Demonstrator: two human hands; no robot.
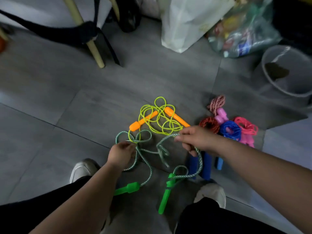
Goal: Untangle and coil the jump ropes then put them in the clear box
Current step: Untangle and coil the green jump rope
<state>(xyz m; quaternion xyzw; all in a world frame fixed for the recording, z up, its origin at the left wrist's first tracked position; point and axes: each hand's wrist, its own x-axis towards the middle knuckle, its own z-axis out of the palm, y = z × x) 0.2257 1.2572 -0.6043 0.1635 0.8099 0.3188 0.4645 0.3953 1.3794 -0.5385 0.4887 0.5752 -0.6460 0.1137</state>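
Green-flecked rope [200,162], pinched by left hand [120,155] and right hand [195,140], blurs mid-tangle.

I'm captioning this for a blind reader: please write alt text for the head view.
A person's left hand pinches and right hand grips a tangled green-and-white jump rope above a grey floor. Beyond lie a loose yellow rope with orange handles and, to its right, coiled red, blue and pink ropes.
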